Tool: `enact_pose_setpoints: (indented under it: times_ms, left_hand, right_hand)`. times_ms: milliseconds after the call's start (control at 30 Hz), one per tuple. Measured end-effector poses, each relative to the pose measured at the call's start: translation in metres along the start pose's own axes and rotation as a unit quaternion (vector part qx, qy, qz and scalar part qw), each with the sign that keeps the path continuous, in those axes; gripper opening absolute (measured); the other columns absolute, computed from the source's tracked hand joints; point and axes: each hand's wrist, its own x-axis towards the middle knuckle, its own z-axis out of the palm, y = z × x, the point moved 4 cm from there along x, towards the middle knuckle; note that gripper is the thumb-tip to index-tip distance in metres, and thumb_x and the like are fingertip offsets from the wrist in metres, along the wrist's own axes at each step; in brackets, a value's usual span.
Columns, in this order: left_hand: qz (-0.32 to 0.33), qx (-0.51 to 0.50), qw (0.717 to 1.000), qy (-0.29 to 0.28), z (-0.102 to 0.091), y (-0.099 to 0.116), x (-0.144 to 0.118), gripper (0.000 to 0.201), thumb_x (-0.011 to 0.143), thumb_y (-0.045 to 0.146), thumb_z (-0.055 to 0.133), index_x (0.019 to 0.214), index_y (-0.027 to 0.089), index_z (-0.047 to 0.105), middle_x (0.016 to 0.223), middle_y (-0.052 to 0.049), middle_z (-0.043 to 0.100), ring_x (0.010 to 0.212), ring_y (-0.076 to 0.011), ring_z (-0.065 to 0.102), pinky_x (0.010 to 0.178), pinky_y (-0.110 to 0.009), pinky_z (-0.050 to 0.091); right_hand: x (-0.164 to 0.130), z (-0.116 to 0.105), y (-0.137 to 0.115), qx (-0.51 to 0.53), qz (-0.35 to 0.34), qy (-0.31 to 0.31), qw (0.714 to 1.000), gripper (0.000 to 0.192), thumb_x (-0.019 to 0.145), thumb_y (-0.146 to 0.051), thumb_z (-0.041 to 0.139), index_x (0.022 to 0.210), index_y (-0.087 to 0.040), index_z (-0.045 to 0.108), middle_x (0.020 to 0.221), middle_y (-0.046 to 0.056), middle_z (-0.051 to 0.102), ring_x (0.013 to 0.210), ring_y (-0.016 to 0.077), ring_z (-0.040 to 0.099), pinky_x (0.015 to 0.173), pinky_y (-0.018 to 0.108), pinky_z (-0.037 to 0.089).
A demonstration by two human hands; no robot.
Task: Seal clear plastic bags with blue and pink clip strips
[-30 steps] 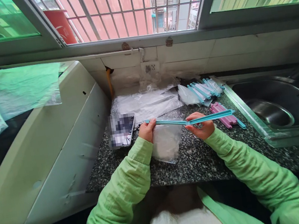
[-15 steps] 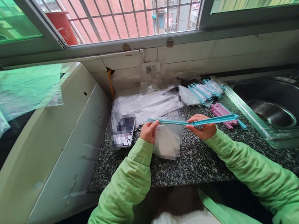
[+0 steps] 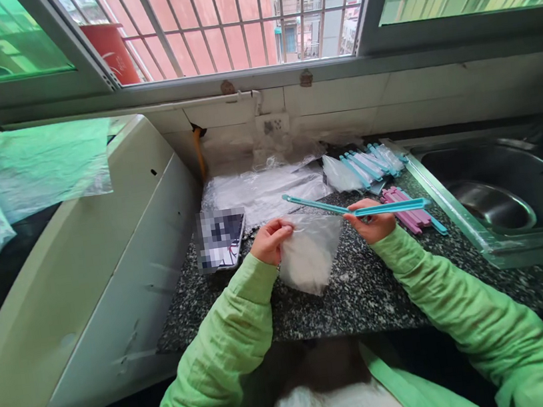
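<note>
My left hand point(image 3: 267, 241) pinches the top left corner of a small clear plastic bag point(image 3: 309, 255) with white powder in it, held just above the speckled counter point(image 3: 365, 291). My right hand point(image 3: 371, 222) grips a long blue sealing clip point(image 3: 353, 207) at the bag's top right. The clip is spread open in a shallow V; one arm points back left above the bag's mouth, the other runs right.
A phone point(image 3: 220, 237) lies left of the bag. Clear bags point(image 3: 264, 191) are piled at the back, with blue clips point(image 3: 369, 163) and pink clips point(image 3: 403, 206) to the right. A steel sink point(image 3: 498, 198) is at the right, a white appliance point(image 3: 82, 257) at the left.
The blue clip was lying along the bag's top with my left hand at its end. It has swung open and its left arm has lifted away; my left hand now holds only the bag.
</note>
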Motion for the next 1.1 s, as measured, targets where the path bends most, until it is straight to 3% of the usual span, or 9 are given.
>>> enact_pose_setpoints:
  times_ms: [233,467,567,733,900,1100]
  left_hand:
    - [0.003,0.009,1.000,-0.003,-0.003,-0.006,0.007,0.026,0.038,0.028,0.076,0.053,0.015,0.058,0.047,0.004,0.050,0.046,-0.0060,0.039,0.049,-0.021,0.027]
    - [0.040,0.056,0.998,-0.003,-0.007,-0.004,0.013,0.031,0.040,0.028,0.077,0.061,0.015,0.058,0.055,0.003,0.057,0.052,-0.0079,0.046,0.054,-0.021,0.034]
    - [0.046,0.065,0.997,-0.003,-0.011,-0.004,0.014,0.044,0.043,0.026,0.077,0.082,0.015,0.059,0.054,0.004,0.056,0.050,-0.0075,0.047,0.051,-0.020,0.032]
    - [0.054,0.057,0.997,0.022,-0.020,-0.007,0.018,0.073,0.045,0.027,0.077,0.112,0.015,0.047,0.046,0.009,0.050,0.042,-0.0044,0.042,0.047,-0.018,0.027]
    - [0.001,0.007,1.000,0.029,-0.020,-0.013,0.020,0.090,0.037,0.033,0.080,0.117,0.014,0.042,0.049,0.008,0.055,0.044,-0.0055,0.047,0.049,-0.018,0.033]
    - [0.003,-0.016,1.000,0.010,-0.014,-0.013,0.018,0.087,0.035,0.034,0.082,0.113,0.015,0.047,0.051,0.007,0.056,0.045,-0.0066,0.048,0.049,-0.018,0.034]
  right_hand:
    - [-0.010,0.017,-0.013,0.021,-0.061,-0.074,0.995,0.013,0.075,-0.030,0.057,0.069,-0.019,0.061,0.063,0.004,0.065,0.059,0.0155,0.062,0.059,0.029,0.053]
    - [-0.009,0.010,-0.016,0.029,-0.072,-0.036,0.996,0.009,0.072,-0.027,0.062,0.072,-0.018,0.061,0.066,0.005,0.066,0.061,0.0165,0.063,0.057,0.029,0.053]
    - [-0.009,0.010,-0.016,0.029,-0.069,-0.040,0.996,0.009,0.072,-0.027,0.061,0.071,-0.018,0.061,0.065,0.005,0.066,0.060,0.0161,0.063,0.057,0.029,0.054]
    - [-0.008,0.009,-0.020,0.048,-0.089,-0.042,0.994,0.007,0.071,-0.023,0.063,0.071,-0.016,0.061,0.063,0.005,0.065,0.059,0.0155,0.062,0.058,0.029,0.054]
    - [-0.007,0.005,-0.021,0.057,-0.062,-0.034,0.996,0.006,0.071,-0.023,0.062,0.072,-0.017,0.061,0.065,0.005,0.065,0.061,0.0156,0.061,0.058,0.029,0.054]
    - [-0.008,0.009,-0.017,0.042,-0.052,-0.034,0.997,0.006,0.072,-0.024,0.061,0.072,-0.017,0.061,0.065,0.005,0.065,0.061,0.0163,0.062,0.058,0.030,0.054]
